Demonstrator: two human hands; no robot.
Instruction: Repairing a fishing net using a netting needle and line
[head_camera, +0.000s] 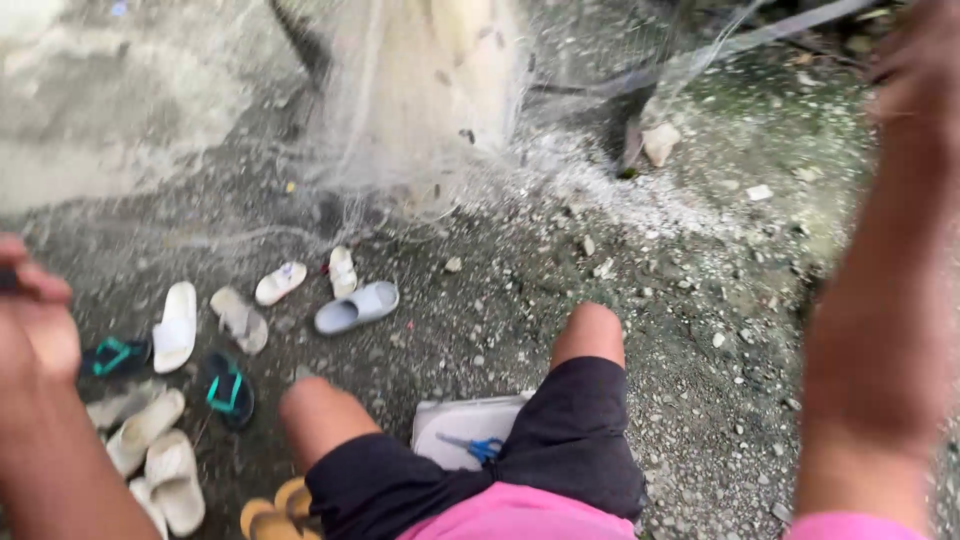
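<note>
A pale, fine fishing net (420, 110) hangs in front of me and spreads over the gravel ground. My left hand (35, 310) is at the left edge, blurred, with its fingers curled; something dark shows at its edge. My right hand (915, 60) is raised at the top right, also blurred, close to a taut strand of net (700, 50) running toward it. Whether either hand grips the net is unclear. My knees (590, 330) in dark shorts fill the bottom middle.
A white seat or box (450, 425) between my legs has blue-handled scissors (480, 447) on it. Several sandals and slippers (355, 308) lie scattered on the gravel at the left. A stone (660, 142) sits near the net, and a concrete wall (100, 90) stands at the back left.
</note>
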